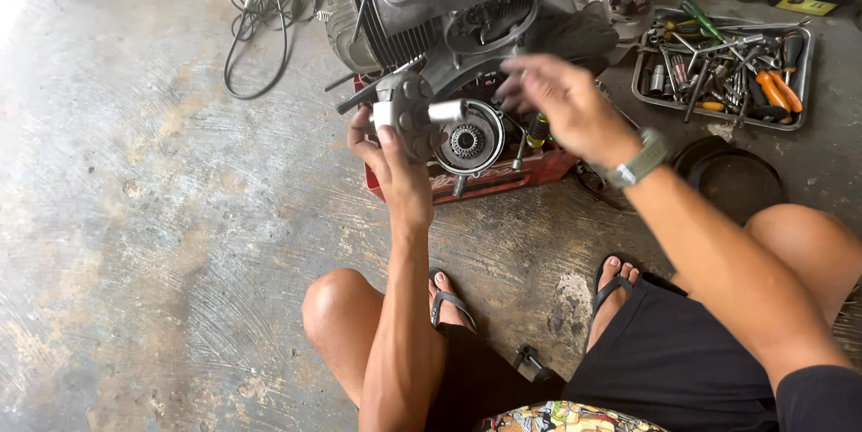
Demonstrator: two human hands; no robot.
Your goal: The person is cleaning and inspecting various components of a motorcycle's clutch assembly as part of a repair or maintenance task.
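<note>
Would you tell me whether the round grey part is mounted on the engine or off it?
Off: the left hand holds the round grey part clear of the engine.

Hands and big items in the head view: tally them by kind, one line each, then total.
Hands, left gripping a round grey engine part, right open: 2
Engines: 1
Tool trays: 1
Red crates: 1
Round black pans: 1
Total: 7
</note>
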